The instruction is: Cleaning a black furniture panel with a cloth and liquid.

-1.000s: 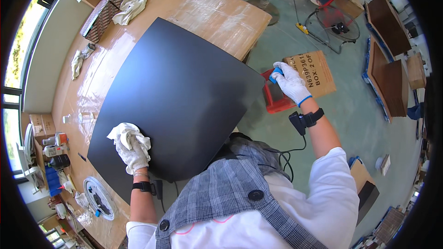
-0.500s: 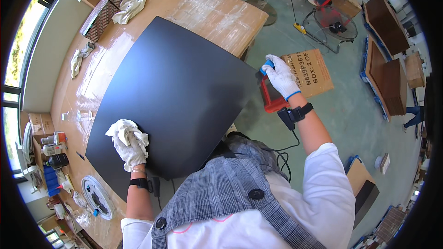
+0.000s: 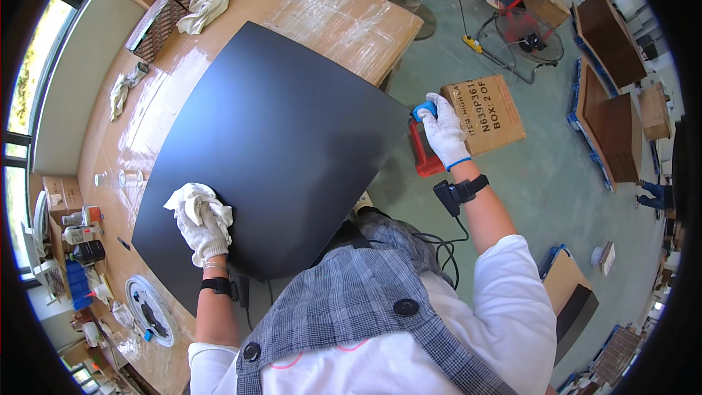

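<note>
A large matt black panel (image 3: 292, 110) lies on the wrapped worktable, its right corner jutting past the table's edge. On the panel's lower left part rests my left hand (image 3: 205, 238), in a white knitted glove, closed around a crumpled white rag (image 3: 194, 203). My right hand (image 3: 446, 135), also gloved, is just off the panel's right corner. Its fingers are closed on a small blue block-like thing (image 3: 424, 110), mostly covered by the hand. Behind that hand shows a red frame-like object (image 3: 428, 166); whether the two are joined, I cannot tell.
Bottles (image 3: 88, 251) and a round white disc-shaped part (image 3: 152, 310) stand along the table's left side. More rags (image 3: 212, 1) lie at the back left. Right of the table are a cardboard box (image 3: 491, 113), a fan (image 3: 523, 35) and stacked brown panels (image 3: 608, 121). Other people stand farther off.
My right hand has shifted slightly down and away from the panel's corner, and the blue thing has tilted. My left hand with the rag stays in nearly the same spot.
</note>
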A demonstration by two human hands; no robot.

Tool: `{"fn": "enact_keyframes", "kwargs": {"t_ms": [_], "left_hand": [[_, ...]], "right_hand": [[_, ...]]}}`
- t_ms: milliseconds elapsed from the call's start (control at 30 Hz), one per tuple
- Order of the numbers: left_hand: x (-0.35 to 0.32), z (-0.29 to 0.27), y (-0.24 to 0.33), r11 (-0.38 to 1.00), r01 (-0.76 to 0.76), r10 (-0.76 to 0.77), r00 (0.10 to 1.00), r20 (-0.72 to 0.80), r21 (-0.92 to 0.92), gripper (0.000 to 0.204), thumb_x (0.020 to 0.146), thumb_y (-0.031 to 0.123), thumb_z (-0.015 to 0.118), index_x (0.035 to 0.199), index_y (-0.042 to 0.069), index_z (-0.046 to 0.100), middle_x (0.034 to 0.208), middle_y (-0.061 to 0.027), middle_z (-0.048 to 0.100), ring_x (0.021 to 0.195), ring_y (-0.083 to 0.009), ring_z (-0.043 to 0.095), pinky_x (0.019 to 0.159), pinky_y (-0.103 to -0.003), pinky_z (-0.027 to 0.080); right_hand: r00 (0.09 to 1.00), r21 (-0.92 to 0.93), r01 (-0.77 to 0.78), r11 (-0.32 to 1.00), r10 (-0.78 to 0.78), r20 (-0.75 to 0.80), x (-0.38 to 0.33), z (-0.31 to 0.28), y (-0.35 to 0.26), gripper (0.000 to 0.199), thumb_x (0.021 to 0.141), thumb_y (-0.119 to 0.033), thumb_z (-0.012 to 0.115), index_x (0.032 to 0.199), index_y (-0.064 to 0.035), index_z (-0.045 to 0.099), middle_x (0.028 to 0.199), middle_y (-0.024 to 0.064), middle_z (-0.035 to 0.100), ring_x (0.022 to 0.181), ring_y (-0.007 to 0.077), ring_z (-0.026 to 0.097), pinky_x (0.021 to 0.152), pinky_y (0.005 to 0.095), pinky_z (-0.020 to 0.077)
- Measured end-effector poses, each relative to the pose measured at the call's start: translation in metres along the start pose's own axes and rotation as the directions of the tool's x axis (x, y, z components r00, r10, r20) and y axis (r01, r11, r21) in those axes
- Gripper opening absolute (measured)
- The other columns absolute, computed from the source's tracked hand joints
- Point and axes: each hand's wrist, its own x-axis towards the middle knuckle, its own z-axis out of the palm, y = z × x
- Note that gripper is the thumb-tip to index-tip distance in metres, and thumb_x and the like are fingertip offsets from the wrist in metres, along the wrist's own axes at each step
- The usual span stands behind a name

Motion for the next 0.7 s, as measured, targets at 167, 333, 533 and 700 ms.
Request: {"fn": "enact_keyframes", "kwargs": {"t_ms": [167,333,533,700], "left_hand": [[0.000,-0.003,-0.002,1.000,-0.021,0.021,0.999,0.030,0.016,0.046,0.089,0.034,0.057,0.120,0.001,0.055,0.124,-0.0188,0.056,0.117,-0.0355,0.050,0.103,-0.041,0.036],[-0.002,-0.002,0.000,1.000,-0.002,0.003,1.000,-0.012,0.019,0.047,0.088,0.035,0.058,0.122,0.002,0.053,0.125,-0.0193,0.054,0.118,-0.0358,0.049,0.103,-0.042,0.036],[-0.001,-0.004,0.003,0.999,-0.005,0.006,1.000,-0.022,0.040,0.049,0.088,0.037,0.058,0.122,0.001,0.053,0.122,-0.0199,0.056,0.115,-0.0365,0.051,0.101,-0.042,0.038],[-0.004,-0.003,-0.008,0.998,0.041,-0.041,0.999,0.015,0.044,0.052,0.087,0.038,0.059,0.124,0.003,0.051,0.124,-0.0201,0.053,0.119,-0.0361,0.048,0.103,-0.043,0.036]], "right_hand": [[0.999,-0.019,0.046,0.999,-0.045,0.028,-0.021,0.003,0.010,0.043,0.085,-0.021,0.067,0.123,-0.0049,0.053,0.116,0.0161,0.060,0.107,0.0314,0.059,0.094,0.0390,0.0469],[0.991,0.003,0.091,0.996,-0.090,-0.098,-0.016,0.007,0.004,0.045,0.085,-0.021,0.068,0.123,-0.0043,0.052,0.117,0.0154,0.059,0.108,0.0310,0.058,0.094,0.0384,0.0462],[0.999,0.188,-0.042,0.981,0.040,0.015,-0.041,0.025,0.027,0.044,0.081,-0.012,0.070,0.120,-0.0022,0.052,0.112,0.0159,0.059,0.105,0.0298,0.059,0.092,0.0377,0.0474],[0.975,0.089,0.115,0.989,-0.096,-0.199,-0.043,0.021,0.002,0.044,0.082,-0.015,0.071,0.120,-0.0005,0.052,0.113,0.0172,0.059,0.104,0.0299,0.059,0.093,0.0368,0.0472]]}}
